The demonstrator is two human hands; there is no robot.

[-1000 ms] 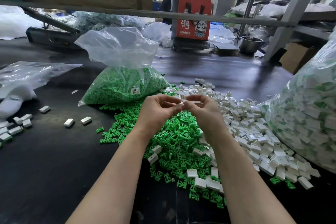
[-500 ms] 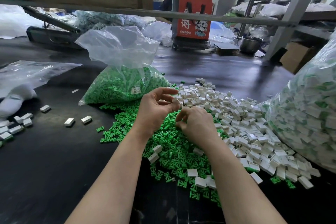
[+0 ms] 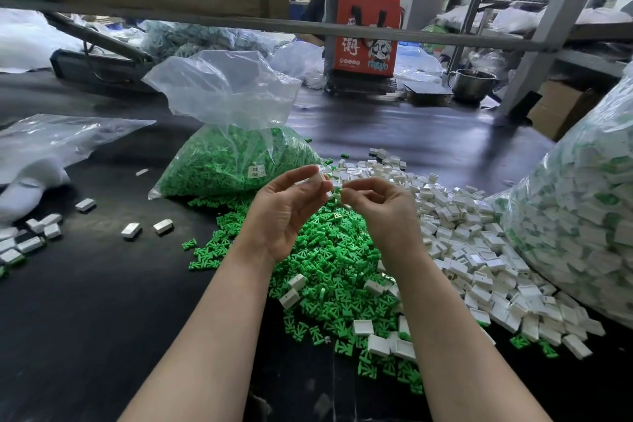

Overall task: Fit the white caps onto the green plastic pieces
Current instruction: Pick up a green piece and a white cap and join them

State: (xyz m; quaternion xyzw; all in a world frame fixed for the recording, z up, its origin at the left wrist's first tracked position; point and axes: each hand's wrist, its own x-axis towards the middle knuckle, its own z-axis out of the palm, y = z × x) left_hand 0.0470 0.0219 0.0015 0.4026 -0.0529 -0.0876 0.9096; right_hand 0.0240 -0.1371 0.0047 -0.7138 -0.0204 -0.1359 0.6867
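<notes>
My left hand (image 3: 286, 212) is raised over the pile of green plastic pieces (image 3: 329, 260) and pinches a white cap (image 3: 320, 178) between thumb and fingertips. My right hand (image 3: 380, 207) is close beside it, fingers curled, pinching something small at its fingertips; a bit of green shows there but the piece is mostly hidden. The two hands almost touch. A heap of loose white caps (image 3: 462, 233) spreads to the right of the green pile.
A clear bag of green pieces (image 3: 233, 161) stands behind the pile. A large bag of capped pieces (image 3: 575, 216) fills the right edge. Finished white pieces (image 3: 34, 233) lie at the left on the black table (image 3: 85, 301). A person sits behind a red bag (image 3: 364, 34).
Half a second ago my right hand was down in the piles; it has lifted back up to meet my left hand, which now holds a white cap.
</notes>
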